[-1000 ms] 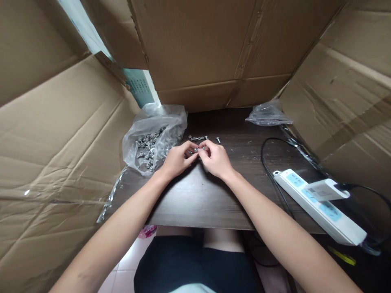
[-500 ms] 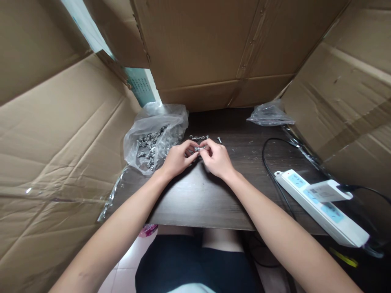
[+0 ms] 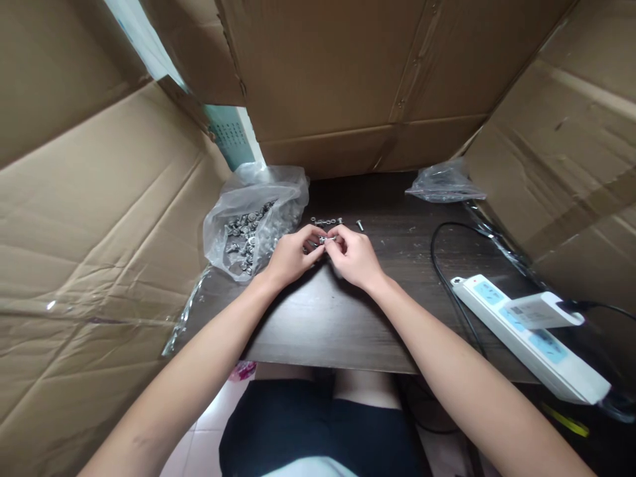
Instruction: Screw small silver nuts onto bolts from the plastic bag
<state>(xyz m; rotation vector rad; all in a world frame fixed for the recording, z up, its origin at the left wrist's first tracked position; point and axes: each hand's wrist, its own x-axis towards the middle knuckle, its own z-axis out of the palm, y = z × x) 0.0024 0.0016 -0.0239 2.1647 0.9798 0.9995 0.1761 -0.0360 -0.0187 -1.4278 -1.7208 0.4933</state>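
Head view: cardboard walls (image 3: 99,218) close in on three sides of a dark wooden table (image 3: 322,318). At the right lies a white power strip (image 3: 527,338) with a black cable (image 3: 447,265) curling away from it. A clear plastic bag (image 3: 253,225) full of small metal fasteners sits at the left, just beside the left hand (image 3: 288,255); a second, flatter bag (image 3: 444,185) lies near the far right corner. The right hand (image 3: 355,255) meets the left one over the middle of the table, fingertips touching.

Between them, held just above the tabletop, is a small bolt (image 3: 325,240). Both hands are closed in a pinch on it, thumb against forefinger on each side, the other fingers curled in. A few loose fasteners (image 3: 325,222) lie in a short row just beyond the knuckles, and a single screw (image 3: 360,225) lies apart to their right.

The bolt looks like steel: stiff, light for the hand, smooth and likely slippery, not something that would break but easy to drop and lose. The head and the far end of the shank look like the sound places to grip, as the fingers do now. Its long axis seems to run roughly left to right, from one hand to the other; which end is the head is too small to tell.
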